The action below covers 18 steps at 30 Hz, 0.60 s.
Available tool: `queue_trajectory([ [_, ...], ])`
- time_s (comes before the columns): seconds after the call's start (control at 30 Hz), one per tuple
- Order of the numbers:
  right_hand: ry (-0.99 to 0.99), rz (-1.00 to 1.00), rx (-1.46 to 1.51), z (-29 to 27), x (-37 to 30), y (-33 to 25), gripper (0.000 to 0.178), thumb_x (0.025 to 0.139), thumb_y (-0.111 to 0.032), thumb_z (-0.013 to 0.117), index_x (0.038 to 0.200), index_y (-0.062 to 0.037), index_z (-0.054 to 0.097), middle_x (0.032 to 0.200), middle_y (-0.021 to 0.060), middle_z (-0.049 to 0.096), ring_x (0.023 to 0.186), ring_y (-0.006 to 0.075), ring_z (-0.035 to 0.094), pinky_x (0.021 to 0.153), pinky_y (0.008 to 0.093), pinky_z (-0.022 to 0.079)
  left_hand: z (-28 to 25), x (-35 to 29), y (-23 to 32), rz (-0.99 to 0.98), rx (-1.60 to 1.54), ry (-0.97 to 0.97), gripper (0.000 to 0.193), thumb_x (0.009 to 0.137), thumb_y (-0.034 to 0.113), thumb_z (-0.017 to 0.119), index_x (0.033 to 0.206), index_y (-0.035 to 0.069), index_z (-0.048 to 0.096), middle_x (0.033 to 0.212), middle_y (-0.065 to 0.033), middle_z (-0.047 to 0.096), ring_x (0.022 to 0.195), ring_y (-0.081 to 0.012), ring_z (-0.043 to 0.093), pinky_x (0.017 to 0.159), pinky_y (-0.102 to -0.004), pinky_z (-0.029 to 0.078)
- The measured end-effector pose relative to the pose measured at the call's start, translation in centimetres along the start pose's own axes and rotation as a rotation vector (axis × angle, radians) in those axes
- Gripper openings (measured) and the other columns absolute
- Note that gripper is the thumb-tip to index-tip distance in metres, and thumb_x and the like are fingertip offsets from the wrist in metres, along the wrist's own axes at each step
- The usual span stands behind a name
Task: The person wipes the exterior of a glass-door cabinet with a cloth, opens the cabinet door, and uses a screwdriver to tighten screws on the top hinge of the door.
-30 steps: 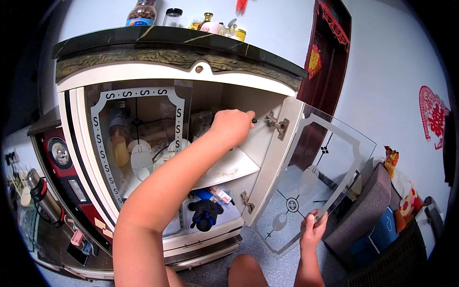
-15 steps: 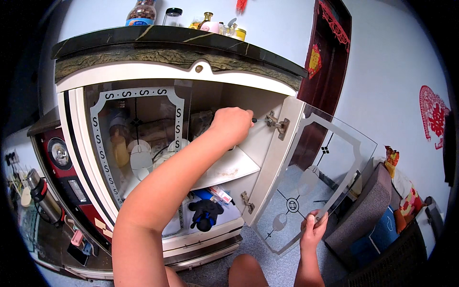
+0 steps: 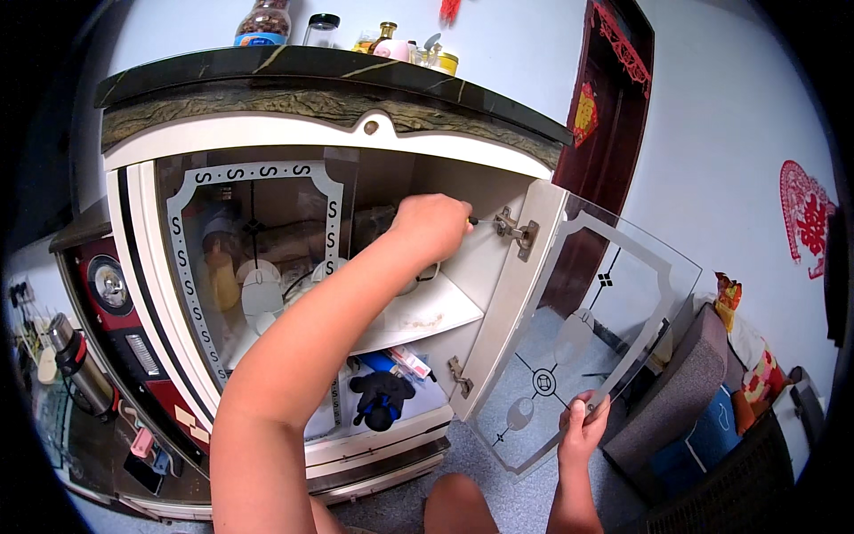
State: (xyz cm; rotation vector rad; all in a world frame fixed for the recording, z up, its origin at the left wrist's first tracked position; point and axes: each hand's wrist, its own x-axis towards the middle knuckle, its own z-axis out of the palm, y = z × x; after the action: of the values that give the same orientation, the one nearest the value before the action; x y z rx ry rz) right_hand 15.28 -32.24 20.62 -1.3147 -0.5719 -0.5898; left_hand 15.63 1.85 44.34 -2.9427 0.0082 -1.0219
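My left hand (image 3: 432, 228) reaches into the cabinet, its fingers closed around a screwdriver (image 3: 473, 220). Only the dark front end of the handle shows past the fingers, pointing at the upper metal hinge (image 3: 516, 231); the hand hides the rest. That hinge joins the cabinet's side wall to the swung-out glass door (image 3: 614, 267), which has a white frame strip and frosted patterns. At the door's lower outer edge, my right hand (image 3: 583, 423) grips the glass with thumb in front. A lower hinge (image 3: 460, 377) sits further down the same strip.
A second glass door (image 3: 253, 258) covers the cabinet's left side. Below the white shelf (image 3: 427, 311) lies a dark figure with blue details (image 3: 381, 399). Jars (image 3: 322, 32) stand on the dark stone top (image 3: 338, 71). A grey sofa (image 3: 667, 392) is at the right.
My left hand has shifted and turned slightly at the screwdriver, and less of its thin shaft is visible. My right hand and the door look unmoved.
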Motion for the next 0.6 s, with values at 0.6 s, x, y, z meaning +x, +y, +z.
queue_trajectory([
  [0.6, 0.012, -0.029, -0.026, 0.6, -0.3, -0.1, 0.019, 0.105, -0.019, 0.062, 0.110, -0.0073, 0.048, 0.083, -0.0006, 0.050, 0.060, 0.0064, 0.046, 0.052, 0.0229, 0.039, 0.4, 2.8, -1.6, -0.107, -0.569, -0.192, 0.038, 0.096, 0.043, 0.069, 0.107, 0.009, 0.082, 0.107, -0.0182, 0.077, 0.099, -0.0329, 0.073, 0.089, -0.0416, 0.055],
])
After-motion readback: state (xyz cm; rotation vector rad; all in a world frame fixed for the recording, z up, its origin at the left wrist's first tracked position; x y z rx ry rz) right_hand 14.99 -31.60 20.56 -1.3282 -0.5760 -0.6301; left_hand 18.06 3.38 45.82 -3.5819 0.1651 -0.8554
